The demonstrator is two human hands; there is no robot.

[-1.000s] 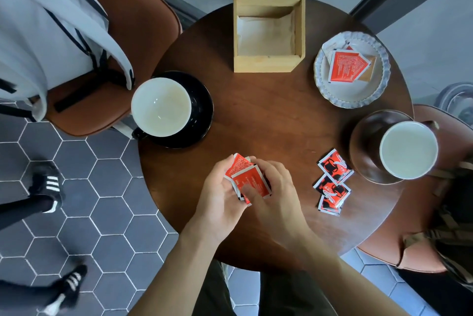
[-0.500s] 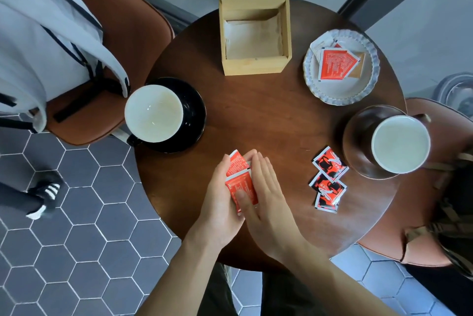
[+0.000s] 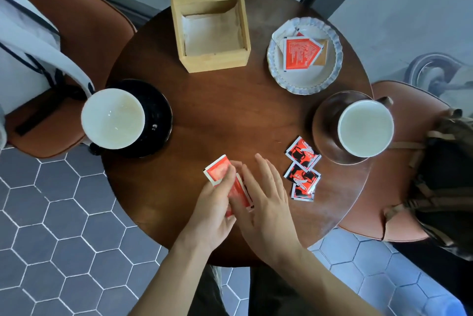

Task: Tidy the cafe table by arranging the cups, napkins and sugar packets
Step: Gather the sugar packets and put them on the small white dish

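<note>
A: Head view. We take the wooden napkin box point(image 3: 210, 31) at the far edge of the round table point(image 3: 217, 121) as landmark. What do we record for the hands?

B: Both are nearer than the box, at the near edge. The left hand point(image 3: 212, 213) pinches a small stack of red sugar packets point(image 3: 220, 169); the right hand point(image 3: 268, 203) lies flat and spread, fingers extended, against the stack's right side.

A: Other packets?

B: Three red-and-black packets point(image 3: 302, 168) lie loose, nearer than the box and to its right. The scalloped dish point(image 3: 304, 80), right of the box, holds more.

A: Cups?

B: A white cup point(image 3: 112, 118) on a black saucer point(image 3: 158, 116), left of the box; another cup point(image 3: 366, 129) on a brown saucer point(image 3: 327, 123), right.
</note>
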